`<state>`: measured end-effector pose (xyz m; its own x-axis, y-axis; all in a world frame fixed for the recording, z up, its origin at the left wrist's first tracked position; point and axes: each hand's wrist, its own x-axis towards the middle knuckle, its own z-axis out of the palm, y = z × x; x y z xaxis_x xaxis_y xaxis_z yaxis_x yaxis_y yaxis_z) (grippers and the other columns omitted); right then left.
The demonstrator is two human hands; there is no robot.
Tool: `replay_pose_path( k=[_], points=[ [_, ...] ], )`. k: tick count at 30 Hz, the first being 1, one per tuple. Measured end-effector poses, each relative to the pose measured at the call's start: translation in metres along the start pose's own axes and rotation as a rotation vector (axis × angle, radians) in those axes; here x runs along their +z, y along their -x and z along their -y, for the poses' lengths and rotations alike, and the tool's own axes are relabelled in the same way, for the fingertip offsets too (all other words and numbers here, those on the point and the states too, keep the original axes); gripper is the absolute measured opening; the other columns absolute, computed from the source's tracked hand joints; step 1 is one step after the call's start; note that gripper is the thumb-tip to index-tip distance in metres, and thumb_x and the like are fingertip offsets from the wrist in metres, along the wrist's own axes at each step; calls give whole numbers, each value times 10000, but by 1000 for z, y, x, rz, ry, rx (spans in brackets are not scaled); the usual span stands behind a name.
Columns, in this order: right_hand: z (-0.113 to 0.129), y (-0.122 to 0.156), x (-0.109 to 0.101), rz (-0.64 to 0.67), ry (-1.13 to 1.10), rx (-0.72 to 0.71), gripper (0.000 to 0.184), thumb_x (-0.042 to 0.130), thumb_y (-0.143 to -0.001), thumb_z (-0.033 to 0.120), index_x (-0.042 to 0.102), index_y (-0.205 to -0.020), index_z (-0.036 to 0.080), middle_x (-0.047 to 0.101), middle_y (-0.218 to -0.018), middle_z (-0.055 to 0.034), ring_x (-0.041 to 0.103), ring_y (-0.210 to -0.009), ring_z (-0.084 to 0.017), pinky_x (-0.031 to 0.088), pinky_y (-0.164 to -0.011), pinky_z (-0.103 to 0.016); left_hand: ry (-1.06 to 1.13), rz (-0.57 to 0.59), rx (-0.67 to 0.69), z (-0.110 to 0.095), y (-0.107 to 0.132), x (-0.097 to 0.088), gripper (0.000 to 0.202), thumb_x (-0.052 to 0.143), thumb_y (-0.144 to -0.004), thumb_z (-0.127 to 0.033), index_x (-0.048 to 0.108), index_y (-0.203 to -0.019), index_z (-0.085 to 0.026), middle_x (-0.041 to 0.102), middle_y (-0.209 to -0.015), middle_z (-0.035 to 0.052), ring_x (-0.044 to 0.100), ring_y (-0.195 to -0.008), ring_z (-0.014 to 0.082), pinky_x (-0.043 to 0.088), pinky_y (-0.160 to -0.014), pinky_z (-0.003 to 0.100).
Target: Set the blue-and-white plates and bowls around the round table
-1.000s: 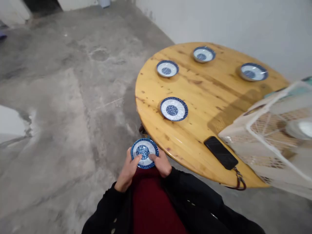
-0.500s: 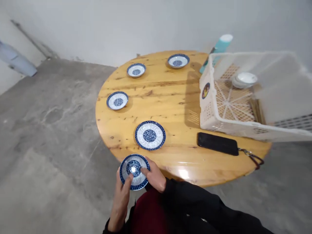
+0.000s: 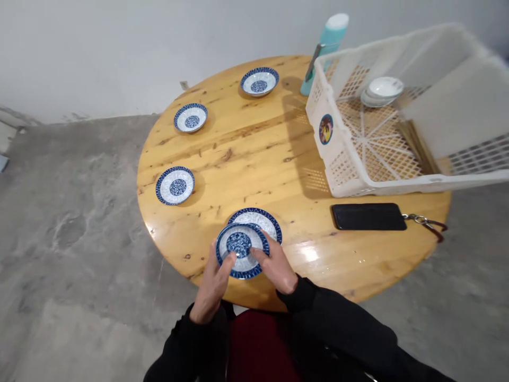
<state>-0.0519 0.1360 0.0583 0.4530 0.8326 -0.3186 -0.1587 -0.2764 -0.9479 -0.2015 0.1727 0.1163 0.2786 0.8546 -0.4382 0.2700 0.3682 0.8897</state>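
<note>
Both my hands grip a blue-and-white plate (image 3: 243, 265) by its sides, thumbs on its face. My left hand (image 3: 216, 280) is closed on its left side, and my right hand (image 3: 275, 262) on its right. Beneath and just behind it, partly covered, a larger-looking blue-and-white plate (image 3: 260, 216) lies on the wooden table (image 3: 254, 164). Whether the two plates touch, I cannot tell. More plates of the same pattern lie round the table's rim: a left plate (image 3: 175, 185), a far-left plate (image 3: 191, 118) and a far plate (image 3: 259, 81).
A white plastic basket (image 3: 345, 154) stands on the right, with small white bowls (image 3: 382, 90) and a bundle of sticks (image 3: 417, 146) inside. Behind its left corner is a turquoise bottle (image 3: 333, 34). A black phone (image 3: 369, 216) with a strap (image 3: 431, 225) lies in front of it.
My hands have carried the held plate forward from the table's edge, so it now overlaps the near plate. The view has shifted too.
</note>
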Motion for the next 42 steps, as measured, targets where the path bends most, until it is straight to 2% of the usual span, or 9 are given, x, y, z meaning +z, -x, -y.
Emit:
replay_pose_path(
  k=[3,6,9,12,19,24,28,32,42],
  points=[
    [12,-20,-7,-58,-38,8,330,662,-644,260,718,-968,282,760,-1051,-67,688,-1053,-351,501,-1006,-527,-20,137,44,-22,-30,5,411,592,-914,-411,558,-1291,-250,640,-1288,75,555,-1283,291,391,-1172,446],
    [28,-48,-8,-108,-100,24,343,641,-613,262,712,-944,209,763,-948,-57,694,-1002,-332,532,-947,-490,-26,265,61,-40,-68,5,408,599,-911,-435,548,-1266,-240,620,-1303,86,539,-1291,293,412,-1144,454],
    [45,-81,-3,-169,-148,71,313,649,-578,226,705,-880,167,745,-820,-48,704,-890,-301,569,-847,-454,-11,388,26,-54,-113,3,423,604,-900,-474,548,-1242,-231,614,-1284,111,585,-1204,306,521,-995,468],
    [59,-116,10,-269,-174,174,253,644,-554,164,684,-803,180,729,-767,-36,704,-762,-271,604,-709,-425,34,492,17,-67,-162,0,373,604,-895,-465,558,-1163,-208,641,-1186,118,624,-1102,279,560,-892,429],
    [70,-205,61,-422,-226,264,241,599,-570,55,630,-781,166,713,-726,-42,682,-664,-224,641,-627,-421,-74,545,31,-84,-279,-18,186,574,-882,-368,570,-931,-188,685,-895,89,635,-833,212,542,-735,338],
    [60,-266,91,-513,-251,297,295,541,-555,13,604,-798,169,630,-595,23,633,-565,-165,649,-635,-413,-127,550,-18,-88,-347,-29,118,546,-873,-292,602,-895,-191,701,-863,80,649,-787,208,538,-698,328],
    [51,-298,103,-540,-272,257,314,523,-553,22,607,-821,161,639,-621,11,655,-601,-180,649,-648,-427,-133,498,-31,-89,-380,-29,111,534,-880,-285,597,-883,-194,709,-871,89,658,-788,214,548,-734,354],
    [46,-320,108,-573,-265,234,355,523,-548,32,618,-863,167,636,-633,9,673,-653,-203,650,-650,-429,-148,452,-67,-91,-401,-26,87,524,-894,-263,572,-890,-190,695,-859,95,658,-793,212,556,-780,384],
    [41,-340,109,-610,-198,238,427,551,-581,64,638,-990,155,683,-782,-32,675,-685,-214,642,-597,-399,-195,485,-41,-94,-421,-26,120,504,-945,-252,580,-927,-162,684,-887,105,644,-849,211,543,-846,425]
  ],
)
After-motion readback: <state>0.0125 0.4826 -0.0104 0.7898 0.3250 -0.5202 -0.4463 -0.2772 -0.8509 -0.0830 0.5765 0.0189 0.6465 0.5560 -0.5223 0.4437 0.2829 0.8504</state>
